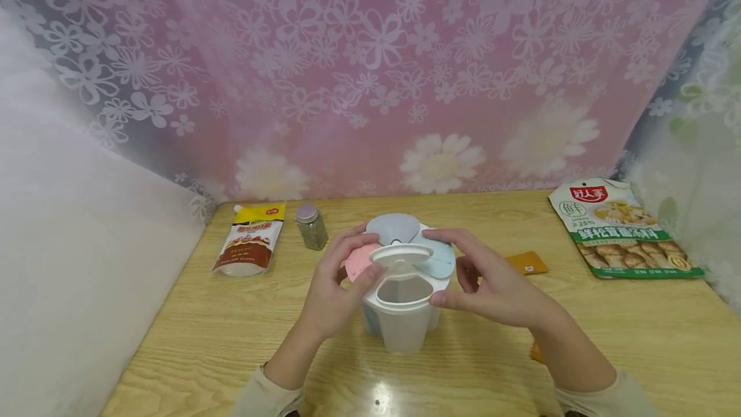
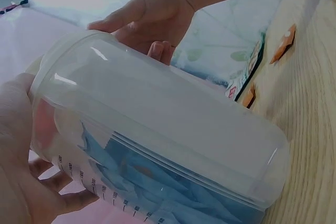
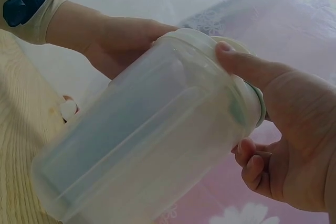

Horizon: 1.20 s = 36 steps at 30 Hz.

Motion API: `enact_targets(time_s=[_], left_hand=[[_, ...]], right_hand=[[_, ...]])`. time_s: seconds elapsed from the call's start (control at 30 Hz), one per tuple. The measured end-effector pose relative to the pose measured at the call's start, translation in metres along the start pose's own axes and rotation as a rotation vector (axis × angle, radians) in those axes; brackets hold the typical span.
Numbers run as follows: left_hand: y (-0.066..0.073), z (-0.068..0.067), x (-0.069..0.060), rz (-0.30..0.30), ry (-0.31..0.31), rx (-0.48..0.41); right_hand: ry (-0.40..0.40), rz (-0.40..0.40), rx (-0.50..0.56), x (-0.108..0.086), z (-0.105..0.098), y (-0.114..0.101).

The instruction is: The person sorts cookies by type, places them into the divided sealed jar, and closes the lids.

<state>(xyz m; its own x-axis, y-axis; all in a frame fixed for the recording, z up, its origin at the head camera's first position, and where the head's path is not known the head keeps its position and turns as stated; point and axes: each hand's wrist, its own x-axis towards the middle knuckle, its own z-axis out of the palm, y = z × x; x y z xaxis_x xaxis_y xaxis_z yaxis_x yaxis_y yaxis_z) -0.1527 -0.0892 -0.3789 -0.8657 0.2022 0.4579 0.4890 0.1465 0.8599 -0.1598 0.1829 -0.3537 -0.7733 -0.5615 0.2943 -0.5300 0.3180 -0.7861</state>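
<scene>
In the head view, a translucent storage canister [image 1: 403,333] with several compartments stands on the table. Its top has pink [image 1: 360,260], grey and light blue flip lids. The near compartment's clear lid [image 1: 401,253] is raised, and that compartment looks empty. My left hand [image 1: 331,291] grips the canister's top from the left, thumb by the raised lid. On the other side my right hand [image 1: 500,288] holds the rim between thumb and forefinger, other fingers curled. Blue packets [image 2: 173,182] lie inside a neighbouring compartment with scale marks, seen in the left wrist view.
A spouted pouch [image 1: 249,243] and a small spice jar [image 1: 312,227] are at the back left. At the right lies a green-and-white food packet [image 1: 625,230]. Behind my right hand is an orange sachet [image 1: 528,263]; another orange piece [image 1: 537,352] shows beside the right wrist.
</scene>
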Motion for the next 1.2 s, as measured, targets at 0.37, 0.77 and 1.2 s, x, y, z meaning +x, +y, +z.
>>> enact_targets(time_s=[0.37, 0.77, 1.2], left_hand=[[-0.001, -0.003, 0.001, -0.033, -0.013, -0.012], [-0.002, 0.001, 0.001, -0.018, 0.002, -0.006], [0.000, 0.001, 0.001, -0.004, 0.009, 0.024]], right_hand=[[-0.044, 0.054, 0.205, 0.001, -0.012, 0.009], [-0.024, 0.018, 0.201, -0.009, -0.043, 0.023], [-0.159, 0.015, 0.259, -0.025, -0.078, 0.059]])
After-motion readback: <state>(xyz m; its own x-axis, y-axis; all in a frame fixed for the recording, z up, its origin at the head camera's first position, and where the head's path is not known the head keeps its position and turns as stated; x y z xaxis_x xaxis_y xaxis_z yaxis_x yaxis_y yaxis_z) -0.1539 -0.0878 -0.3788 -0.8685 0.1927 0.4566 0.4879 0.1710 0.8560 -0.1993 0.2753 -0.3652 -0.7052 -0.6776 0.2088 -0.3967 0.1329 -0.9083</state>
